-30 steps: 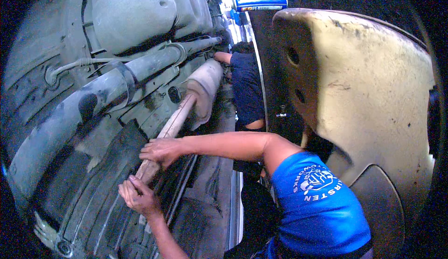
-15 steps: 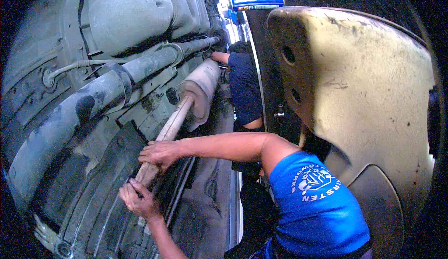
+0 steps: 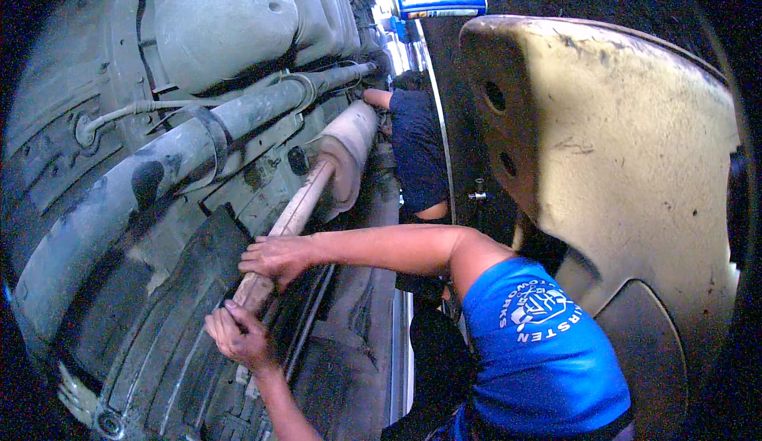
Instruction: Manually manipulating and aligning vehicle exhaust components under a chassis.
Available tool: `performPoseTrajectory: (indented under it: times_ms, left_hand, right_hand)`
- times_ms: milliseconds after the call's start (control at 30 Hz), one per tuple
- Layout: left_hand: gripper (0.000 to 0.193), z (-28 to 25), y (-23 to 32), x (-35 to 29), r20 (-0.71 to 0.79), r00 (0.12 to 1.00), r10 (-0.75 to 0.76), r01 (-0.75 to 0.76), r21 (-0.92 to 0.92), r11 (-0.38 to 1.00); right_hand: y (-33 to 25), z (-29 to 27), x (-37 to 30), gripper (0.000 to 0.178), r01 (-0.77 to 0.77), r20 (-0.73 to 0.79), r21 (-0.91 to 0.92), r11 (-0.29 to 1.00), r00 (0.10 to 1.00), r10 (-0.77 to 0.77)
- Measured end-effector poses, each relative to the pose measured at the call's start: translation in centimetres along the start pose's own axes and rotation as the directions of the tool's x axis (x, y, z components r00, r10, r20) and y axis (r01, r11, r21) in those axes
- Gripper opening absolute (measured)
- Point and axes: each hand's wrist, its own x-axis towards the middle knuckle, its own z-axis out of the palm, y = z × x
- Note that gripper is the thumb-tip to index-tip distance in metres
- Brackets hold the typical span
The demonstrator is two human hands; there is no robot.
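"Gripping that pale pipe (image 3: pixel 295 212) two-handed, is that what the person in the blue sleeve (image 3: pixel 556 369) is doing?"

"Yes. It slants across the vehicle's underbody (image 3: pixel 103 12), toward the right-hand edge, and its upper end meets a fat, pale muffler (image 3: pixel 351 141)."

"How do the hands sit?"

"The right hand (image 3: pixel 276 258) is wrapped over the pipe, fingers curled across it. The left hand (image 3: pixel 240 338) is closed around it just below, near the lower end."

"What's beside the pipe?"

"A thick grey tube (image 3: pixel 95 227) runs along the underbody, to the left, with a band around it. Above that bulges a big rounded grey shell (image 3: pixel 226 36)."

"Someone else is in there, I see."

"A co-worker in a dark shirt (image 3: pixel 419 151), just beyond the muffler, one arm reaching to the underbody's right edge. I can't tell what the co-worker's hand (image 3: pixel 376 97) holds."

"And farther right?"

"A large tan panel (image 3: pixel 635 131) with two dark holes near its left edge. Just above its upper left corner, a blue and white can (image 3: pixel 441 3) appears sideways."
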Motion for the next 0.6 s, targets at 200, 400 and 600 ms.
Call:
performPoseTrajectory:
  times_ms: [200,400,600]
  left_hand:
    - [0.025,0.4,-0.7,-1.1,-0.047,0.998,-0.049,0.050,0.023,0.998]
    - [0.026,0.0,-0.2,-0.9,0.014,0.996,-0.087,0.087,-0.006,0.996]
    - [0.025,0.1,-0.2,-0.7,0.009,1.000,-0.027,0.027,-0.016,1.000]
  right_hand:
    - [-0.1,0.8,0.2,0.087,-0.036,-0.015,0.020,0.999,0.999,0.036]
    - [-0.5,0.5,-0.1,0.087,-0.032,-0.023,0.013,0.999,0.999,0.033]
    - [-0.3,0.4,-0.1,0.088,-0.039,-0.026,0.031,0.999,0.999,0.040]
